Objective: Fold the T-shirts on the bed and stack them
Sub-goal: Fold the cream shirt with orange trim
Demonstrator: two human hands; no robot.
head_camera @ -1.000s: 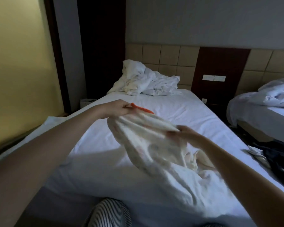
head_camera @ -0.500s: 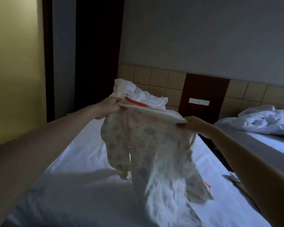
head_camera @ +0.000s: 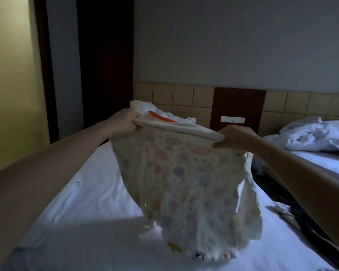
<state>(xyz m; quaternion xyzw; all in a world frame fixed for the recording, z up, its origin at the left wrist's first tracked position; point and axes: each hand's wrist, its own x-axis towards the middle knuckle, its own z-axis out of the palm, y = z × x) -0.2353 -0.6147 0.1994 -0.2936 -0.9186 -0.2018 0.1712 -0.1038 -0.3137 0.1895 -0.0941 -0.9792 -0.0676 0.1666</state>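
Observation:
A cream T-shirt with a pastel print and an orange trim at the top hangs in the air above the white bed. My left hand grips its top left corner. My right hand grips the top right corner. The top edge is stretched between both hands, and the shirt's bottom touches the sheet. Another bit of printed cloth peeks out under its lower edge, mostly hidden.
A crumpled white duvet lies at the head of the bed, against the tiled headboard. A second bed with rumpled bedding stands to the right. Dark clothes lie in the gap between the beds.
Both hands have lifted the shirt off the bed and moved apart, pulling its top edge taut so that it hangs open. The view has tilted upward.

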